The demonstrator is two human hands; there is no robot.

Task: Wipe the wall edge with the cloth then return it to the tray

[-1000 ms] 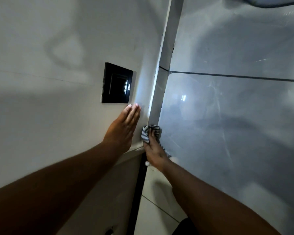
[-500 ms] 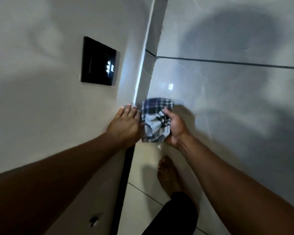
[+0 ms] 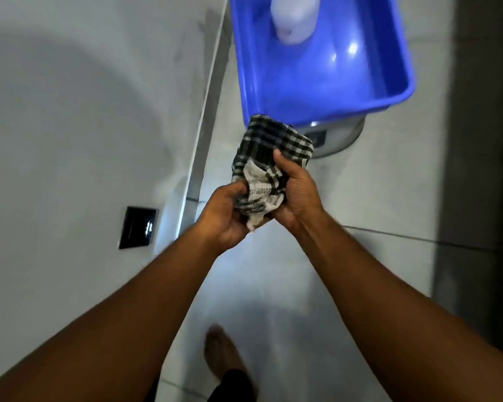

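A black-and-white checked cloth [image 3: 269, 158] is bunched up between both hands in the middle of the view. My left hand [image 3: 225, 217] grips its lower left part. My right hand [image 3: 295, 192] clasps it from the right, thumb pressed on top. Just beyond the cloth stands a blue plastic tray [image 3: 395, 91], its near rim partly behind the cloth. The wall edge [image 3: 206, 105], a pale vertical strip, runs up to the left of my hands, apart from them.
A white bottle [image 3: 294, 18] stands inside the tray. A metal round object [image 3: 336, 139] shows under the tray's near rim. A black switch plate [image 3: 138, 227] sits on the left wall. My bare foot [image 3: 224, 352] is on the tiled floor below.
My left hand left the wall and closed on the cloth beside the right. Both hands moved off the wall edge, and the blue tray has come into view ahead.
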